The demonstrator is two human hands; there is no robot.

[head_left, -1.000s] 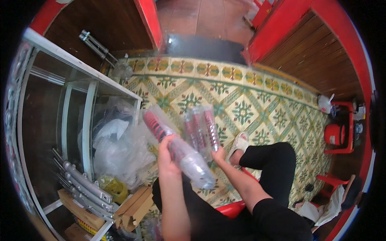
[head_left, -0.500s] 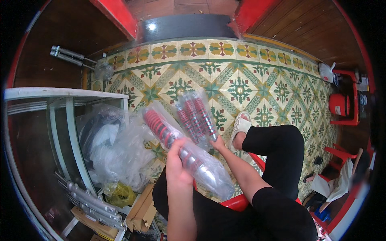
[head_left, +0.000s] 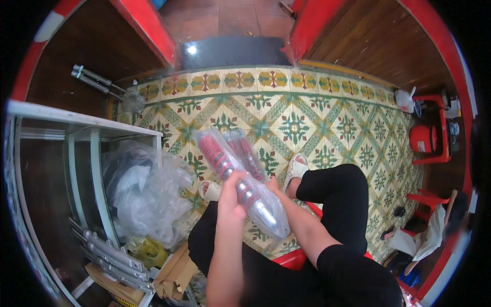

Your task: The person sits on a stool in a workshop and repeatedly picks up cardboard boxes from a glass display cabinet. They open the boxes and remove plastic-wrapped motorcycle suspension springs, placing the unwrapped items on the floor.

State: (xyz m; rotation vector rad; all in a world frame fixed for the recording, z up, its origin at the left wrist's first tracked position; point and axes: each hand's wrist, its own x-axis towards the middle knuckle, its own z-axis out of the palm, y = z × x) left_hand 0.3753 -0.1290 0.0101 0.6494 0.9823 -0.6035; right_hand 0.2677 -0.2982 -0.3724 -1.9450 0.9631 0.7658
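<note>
My left hand [head_left: 233,193] is closed around the middle of a shock absorber [head_left: 260,209] in clear plastic, with red coils at its far end and a silver body at the near end. It slants from upper left to lower right over my lap. My right hand [head_left: 273,184] grips the near end of a bundle of red-coiled shock absorbers [head_left: 249,157], also in clear plastic. This bundle lies just behind and right of the left one, which partly covers it. The right fingers are mostly hidden behind the plastic.
Crumpled clear plastic bags [head_left: 138,189] lie at left beside a glass cabinet [head_left: 82,120]. Silver fork tubes [head_left: 110,258] and a cardboard box [head_left: 176,271] sit at lower left. Red stools [head_left: 440,130] stand at right on the patterned tile floor [head_left: 327,123].
My right hand has brought its bundle leftward against the left one, so less of it shows. The left shock absorber has shifted slightly. The view has tilted, and my left foot now shows.
</note>
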